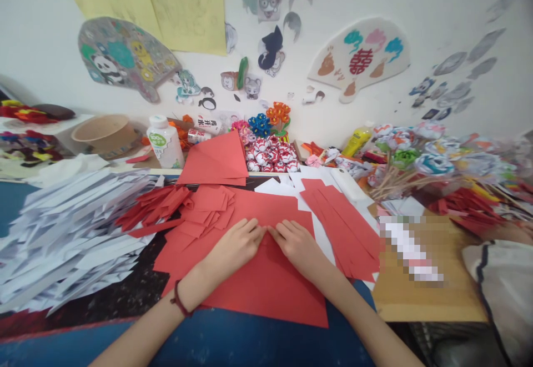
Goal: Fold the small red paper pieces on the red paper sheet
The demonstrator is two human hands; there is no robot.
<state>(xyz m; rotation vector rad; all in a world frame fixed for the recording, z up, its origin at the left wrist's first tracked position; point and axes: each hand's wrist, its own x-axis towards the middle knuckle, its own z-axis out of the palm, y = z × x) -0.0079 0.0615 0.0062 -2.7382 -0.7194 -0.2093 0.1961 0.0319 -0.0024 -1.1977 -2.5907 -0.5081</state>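
Both my hands meet over the large red paper sheets (266,289) in the middle. My left hand (244,240) has its fingers curled, and thumb and forefinger pinch at a small piece of red paper. My right hand (296,245) mirrors it, its fingertips nearly touching those of my left hand. The pinched piece is hard to tell from the red sheets beneath. Small red paper rectangles (204,214) lie just left of my left hand. Long red strips (339,225) rest to the right of my right hand.
A big pile of folded white paper strips (70,234) covers the left side, beside folded red strips (156,206). A white bottle (165,142), a red sheet (216,159) and paper flowers (272,153) stand or lie behind. A person's sleeve (506,295) is at the right.
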